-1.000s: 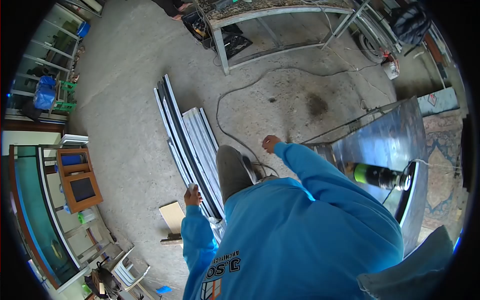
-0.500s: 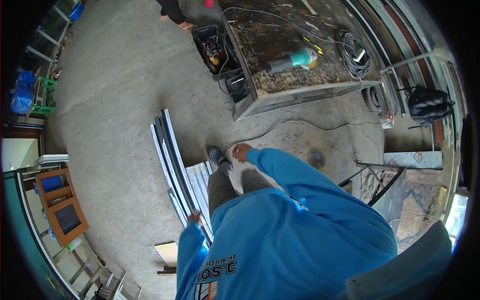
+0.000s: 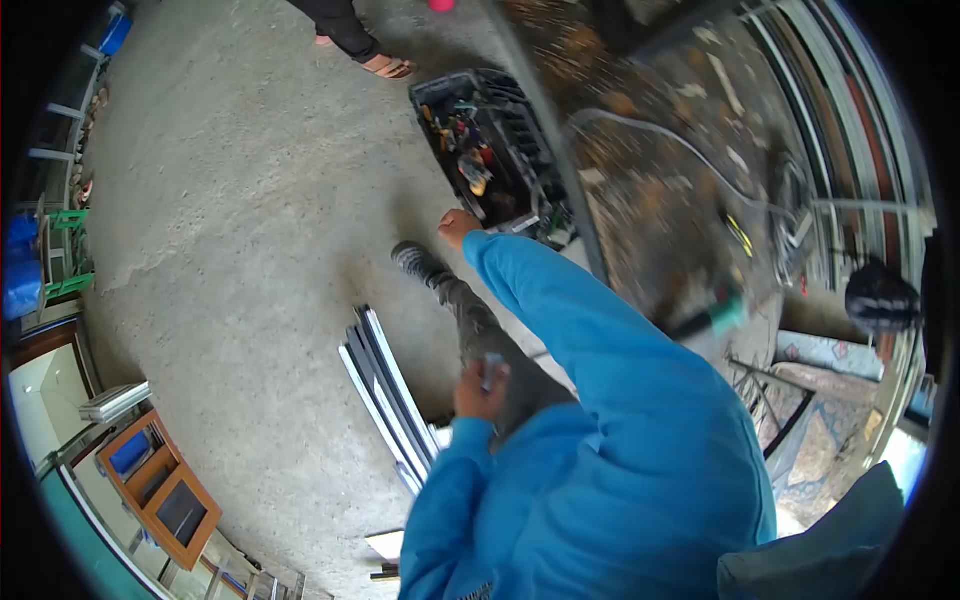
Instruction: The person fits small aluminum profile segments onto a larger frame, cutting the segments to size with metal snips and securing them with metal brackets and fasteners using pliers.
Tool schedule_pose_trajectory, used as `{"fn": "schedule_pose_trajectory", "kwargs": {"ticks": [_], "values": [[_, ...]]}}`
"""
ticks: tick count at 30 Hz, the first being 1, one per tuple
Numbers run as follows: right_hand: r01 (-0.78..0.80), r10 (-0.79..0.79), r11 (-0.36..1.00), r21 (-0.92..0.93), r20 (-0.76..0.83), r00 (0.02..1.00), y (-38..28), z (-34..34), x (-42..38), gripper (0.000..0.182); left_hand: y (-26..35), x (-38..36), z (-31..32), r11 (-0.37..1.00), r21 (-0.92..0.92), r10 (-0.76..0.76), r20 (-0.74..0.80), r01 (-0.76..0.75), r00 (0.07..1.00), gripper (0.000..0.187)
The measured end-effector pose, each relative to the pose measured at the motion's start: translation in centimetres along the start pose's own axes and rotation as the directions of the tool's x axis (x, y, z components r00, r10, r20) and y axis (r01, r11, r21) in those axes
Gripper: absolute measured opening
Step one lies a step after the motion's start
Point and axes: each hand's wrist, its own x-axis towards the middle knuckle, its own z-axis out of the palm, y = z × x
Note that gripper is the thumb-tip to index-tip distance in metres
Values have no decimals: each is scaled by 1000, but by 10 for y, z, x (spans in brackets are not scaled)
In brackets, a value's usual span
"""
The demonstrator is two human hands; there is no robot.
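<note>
My left hand [image 3: 480,395] is in front of my thigh, its fingers closed on a small grey-blue object [image 3: 491,371] too blurred to name. My right hand [image 3: 458,228] is curled closed beside the near end of a black toolbox [image 3: 430,98]; whatever is inside its fingers, if anything, is hidden. Mixed tools [image 3: 475,165] lie in the open toolbox. Left of my legs, long metal profiles [image 3: 385,385] in white and dark grey lie bundled on the floor.
A worktable [image 3: 640,200] at my right carries a cable [image 3: 660,140] and a blurred teal angle grinder [image 3: 725,316]. Another person's sandalled foot [image 3: 388,67] shows at the top. A wooden-framed panel [image 3: 160,490] stands at the left, near green stools [image 3: 70,250].
I have stepped forward, so the toolbox and worktable appear nearer. My left hand has risen from beside the profiles to my thigh, and my right hand has come near the toolbox.
</note>
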Motion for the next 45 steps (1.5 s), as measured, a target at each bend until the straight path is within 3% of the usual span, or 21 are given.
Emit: {"fn": "schedule_pose_trajectory", "kwargs": {"ticks": [2,7,9,10,11,13,15,18,19,20,23,25,27,29,31,34,38,40,41,44,45], "values": [[-13,13,1000,2,-18,1000,-1,15,106,18,12,55,15,985,-174,-6,-49,-3,999,26],[-114,100,983,-142,-102,990,61,50,315,16,10,156,16,946,-226,-175,240,230,955,28],[-181,124,958,-221,-250,960,75,52,367,34,-71,115,70,877,-466,-4,240,119,971,22],[-244,154,940,-237,-341,927,75,51,381,42,-73,103,74,901,-433,67,219,35,973,20],[-362,284,919,-155,-375,882,94,58,403,50,-71,101,72,918,-393,135,200,-47,970,20],[-491,426,868,-77,-394,814,138,72,451,58,-44,139,41,892,-446,99,343,69,934,23],[-527,564,826,201,-281,776,184,79,485,43,-4,189,13,854,-489,86,470,178,878,26],[-525,692,606,597,-72,718,227,80,512,23,25,243,-5,827,-548,62,312,126,948,26],[-507,714,495,706,3,700,234,78,509,19,27,249,-8,859,-499,72,340,115,938,24],[-534,752,501,681,-38,658,159,52,477,20,32,249,-10,887,-452,83,365,98,927,22],[-431,794,437,790,-113,597,176,-9,456,30,-33,139,36,860,-457,24,479,227,877,20],[-427,788,471,772,-151,596,146,-37,418,34,44,247,-16,914,-276,-189,361,299,913,13],[-464,762,548,696,-186,621,115,-51,371,45,32,239,-11,841,-291,-330,393,456,858,13],[-381,772,457,804,-145,619,92,-35,330,43,29,244,-10,558,-576,-488,354,597,798,13],[-220,777,365,905,-166,607,84,0,284,37,12,248,-32,601,-481,-600,256,638,758,14],[-290,681,648,705,-365,635,11,31,201,22,-6,261,-93,650,-564,-583,61,509,810,13],[-266,631,663,700,-331,701,-18,36,116,18,4,267,-184,740,-455,-610,-142,496,780,18],[-181,302,857,482,-184,935,-22,19,93,23,13,257,-211,766,-438,-596,-213,470,774,23],[-174,303,852,494,-193,933,-29,11,89,23,23,251,-219,777,-442,-580,-223,449,784,24],[-167,93,911,378,205,974,-80,-18,82,22,35,228,-227,781,-436,-563,-181,447,807,24],[-160,85,910,384,203,975,-92,-17,64,22,35,215,-225,766,-460,-567,-154,449,809,24]]}}
